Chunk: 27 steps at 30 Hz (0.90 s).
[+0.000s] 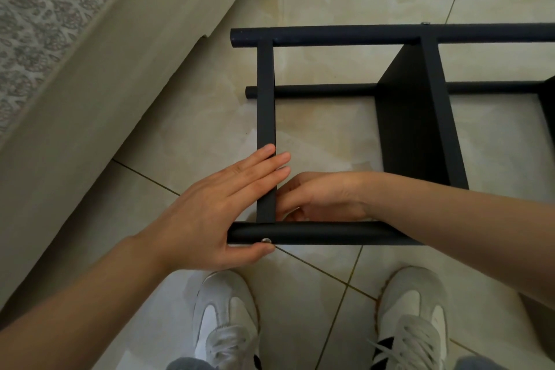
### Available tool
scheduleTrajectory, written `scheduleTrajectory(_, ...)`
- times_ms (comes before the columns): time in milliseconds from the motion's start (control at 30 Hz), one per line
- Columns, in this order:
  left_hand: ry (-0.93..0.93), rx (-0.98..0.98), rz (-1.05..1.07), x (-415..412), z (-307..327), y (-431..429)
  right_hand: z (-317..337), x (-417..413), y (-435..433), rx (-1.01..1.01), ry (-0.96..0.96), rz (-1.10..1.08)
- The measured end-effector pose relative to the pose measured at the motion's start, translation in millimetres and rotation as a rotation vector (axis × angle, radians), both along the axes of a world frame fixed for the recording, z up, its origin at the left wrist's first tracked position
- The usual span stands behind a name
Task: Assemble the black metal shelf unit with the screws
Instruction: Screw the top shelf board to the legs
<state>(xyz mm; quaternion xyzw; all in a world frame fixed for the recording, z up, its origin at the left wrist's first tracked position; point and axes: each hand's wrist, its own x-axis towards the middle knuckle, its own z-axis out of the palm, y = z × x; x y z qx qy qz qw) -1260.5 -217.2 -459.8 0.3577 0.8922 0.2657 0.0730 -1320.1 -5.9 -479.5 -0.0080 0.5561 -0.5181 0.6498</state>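
Observation:
The black metal shelf unit (390,36) lies on its side on the tiled floor. My left hand (216,207) lies flat with straight fingers against its end crossbar (265,99), thumb under the near round post (315,233). A silver screw (266,240) sits in that post just by my thumb tip. My right hand (318,198) reaches inside the frame behind the crossbar's lower end, fingers curled at the joint; what they hold is hidden. A second screw head (425,23) shows on the far post.
A beige sofa base (99,93) runs diagonally along the left. A flat black shelf panel (411,117) stands inside the frame to the right. My two white sneakers (228,318) stand on the tiles just below the near post.

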Motion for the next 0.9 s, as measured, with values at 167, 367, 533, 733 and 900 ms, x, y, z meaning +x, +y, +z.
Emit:
scheduleTrajectory(167, -0.006, 0.005, 0.001, 0.8, -0.6, -0.5, -0.9, -1.4, 5.0, -0.015, -0.049, -0.007)
scheduleTrajectory(367, -0.011, 0.016, 0.002, 0.9, -2.0, -0.1, 1.6, 0.1, -1.8, -0.002, -0.043, -0.007)
scheduleTrajectory(533, -0.011, 0.013, 0.004, 1.5, -1.7, -0.3, 7.2, -7.7, -3.6, -0.031, -0.136, -0.016)
scheduleTrajectory(733, -0.024, 0.015, -0.001, 1.4, -2.0, -0.1, 6.7, -15.7, -5.3, 0.009, -0.149, 0.019)
scheduleTrajectory(900, -0.029, -0.007, -0.007, 0.7, -1.1, -1.4, 6.6, -17.4, -8.5, 0.037, -0.078, 0.098)
